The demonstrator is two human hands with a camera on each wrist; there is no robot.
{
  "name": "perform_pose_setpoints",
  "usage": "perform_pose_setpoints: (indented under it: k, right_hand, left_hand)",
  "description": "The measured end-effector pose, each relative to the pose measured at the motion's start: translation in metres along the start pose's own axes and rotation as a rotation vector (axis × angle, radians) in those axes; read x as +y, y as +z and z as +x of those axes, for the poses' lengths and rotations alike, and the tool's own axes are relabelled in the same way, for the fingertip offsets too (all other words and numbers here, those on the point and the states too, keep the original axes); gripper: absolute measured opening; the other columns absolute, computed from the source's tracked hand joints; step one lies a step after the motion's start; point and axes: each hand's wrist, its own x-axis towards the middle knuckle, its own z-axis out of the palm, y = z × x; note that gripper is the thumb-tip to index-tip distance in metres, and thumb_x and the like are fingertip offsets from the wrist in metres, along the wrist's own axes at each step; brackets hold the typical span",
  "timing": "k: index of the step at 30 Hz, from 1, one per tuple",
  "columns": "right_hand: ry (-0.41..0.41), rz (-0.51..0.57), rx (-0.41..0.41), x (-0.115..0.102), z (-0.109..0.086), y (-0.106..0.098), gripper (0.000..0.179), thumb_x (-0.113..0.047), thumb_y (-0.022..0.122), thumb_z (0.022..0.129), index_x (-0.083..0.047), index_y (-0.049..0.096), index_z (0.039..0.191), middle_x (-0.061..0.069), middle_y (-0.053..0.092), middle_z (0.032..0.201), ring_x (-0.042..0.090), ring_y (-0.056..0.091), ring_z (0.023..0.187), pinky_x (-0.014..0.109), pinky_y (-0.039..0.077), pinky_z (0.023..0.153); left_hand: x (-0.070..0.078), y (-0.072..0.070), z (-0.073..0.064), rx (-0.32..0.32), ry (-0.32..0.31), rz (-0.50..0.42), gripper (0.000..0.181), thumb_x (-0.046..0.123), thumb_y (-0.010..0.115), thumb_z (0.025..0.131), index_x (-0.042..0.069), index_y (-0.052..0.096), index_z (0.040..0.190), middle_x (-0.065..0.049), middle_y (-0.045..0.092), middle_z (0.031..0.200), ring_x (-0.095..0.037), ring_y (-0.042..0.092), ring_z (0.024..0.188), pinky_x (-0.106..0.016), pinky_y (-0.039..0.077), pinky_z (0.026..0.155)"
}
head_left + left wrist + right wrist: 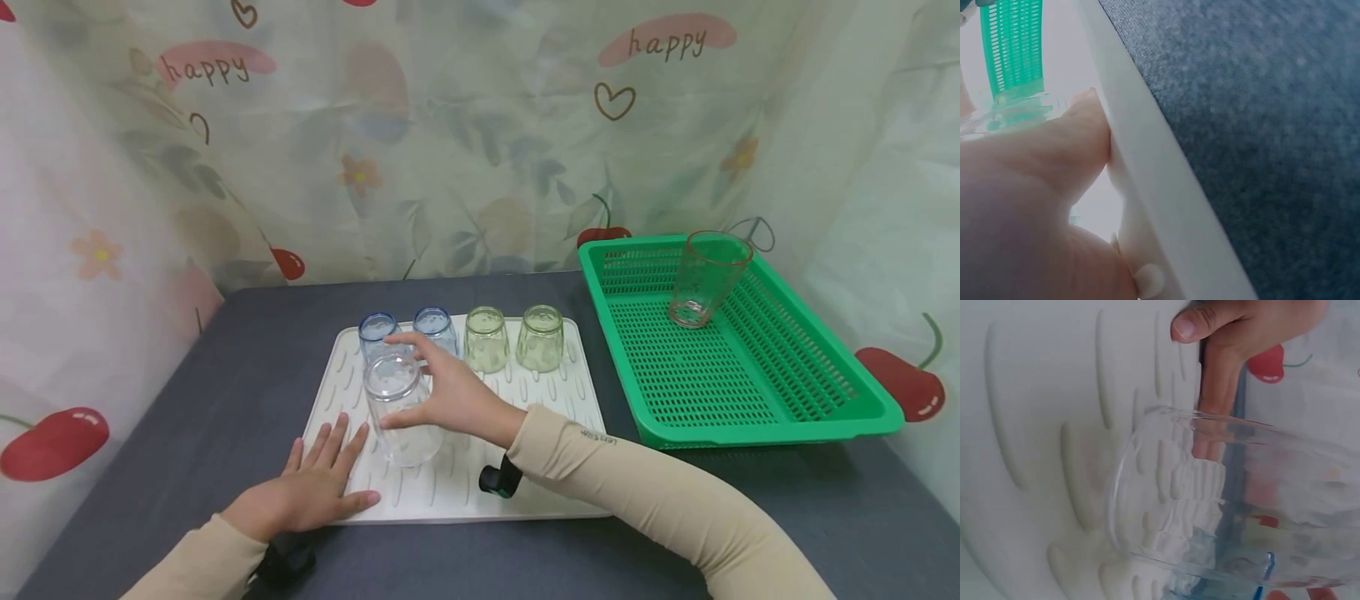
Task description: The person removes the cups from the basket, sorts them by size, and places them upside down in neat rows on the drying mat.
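Observation:
My right hand [461,396] grips a clear glass [408,446] between thumb and fingers. The glass is upside down, its rim close to the white ribbed drying tray [547,496]; whether it touches I cannot tell. Some of the right fingers are hidden behind it. At the tray's front left corner, my left hand [315,483] rests with fingers extended and spread, its thumb along the front edge. Behind the clear glass stand two upturned blue glasses [435,329], partly covered by the glass and right hand. Two upturned green glasses [540,342] stand beside them along the tray's back.
A green plastic basket [750,437] stands to the right of the tray. Inside it, a clear glass with a reddish rim [708,275] leans near the back. Dark grey cloth [247,375] covers the table. A patterned curtain [480,150] hangs behind and at both sides.

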Motion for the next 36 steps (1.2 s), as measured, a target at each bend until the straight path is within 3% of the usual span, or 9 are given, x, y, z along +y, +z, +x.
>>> perform_pose_setpoints:
  k: [9,16,21,27,36]
  right_hand:
    - [-0.001,0.004,-0.037,-0.018,-0.002,-0.019,0.088,-0.031,0.087,0.071,-0.027,0.039,0.145,0.006,0.049,0.143,0.026,0.049,0.131,0.044,0.044,0.103]
    - [0.025,-0.016,-0.008,-0.040,-0.011,-0.056,0.077,-0.030,0.082,0.078,-0.025,0.042,0.143,0.001,0.052,0.139,0.024,0.047,0.133,0.044,0.045,0.102]
    - [0.015,-0.035,0.096,-0.049,-0.018,-0.102,0.067,-0.027,0.078,0.083,-0.023,0.046,0.140,0.001,0.054,0.138,0.023,0.048,0.132,0.042,0.041,0.106]
    - [-0.056,0.030,0.282,-0.044,-0.028,-0.168,0.057,-0.020,0.070,0.090,-0.017,0.046,0.141,0.006,0.051,0.141,0.023,0.048,0.132,0.039,0.039,0.109]
    - [-0.115,0.028,0.574,-0.002,-0.043,-0.242,0.052,-0.018,0.063,0.094,-0.018,0.044,0.143,0.010,0.049,0.141,0.023,0.047,0.133,0.039,0.038,0.110]
  left_hand:
    - [0.001,-0.003,0.001,-0.028,-0.011,-0.004,0.111,0.081,0.047,0.079,0.009,0.012,0.155,-0.023,-0.008,0.160,-0.047,-0.004,0.146,-0.070,-0.007,0.108]
    - [0.000,-0.001,0.001,-0.010,-0.003,-0.009,0.110,0.080,0.047,0.079,0.009,0.012,0.155,-0.024,-0.008,0.160,-0.047,-0.003,0.145,-0.070,-0.007,0.108]
    - [0.000,-0.001,0.000,-0.002,0.001,-0.020,0.109,0.079,0.048,0.079,0.009,0.012,0.155,-0.024,-0.007,0.160,-0.047,-0.003,0.146,-0.069,-0.006,0.108]
    - [0.001,-0.002,-0.001,0.005,0.004,-0.032,0.109,0.078,0.050,0.080,0.009,0.013,0.155,-0.025,-0.007,0.160,-0.047,-0.003,0.145,-0.070,-0.007,0.108]
    - [0.001,-0.004,-0.001,-0.024,-0.010,-0.035,0.110,0.080,0.048,0.079,0.011,0.010,0.156,-0.023,-0.009,0.160,-0.046,-0.006,0.146,-0.069,-0.009,0.108]
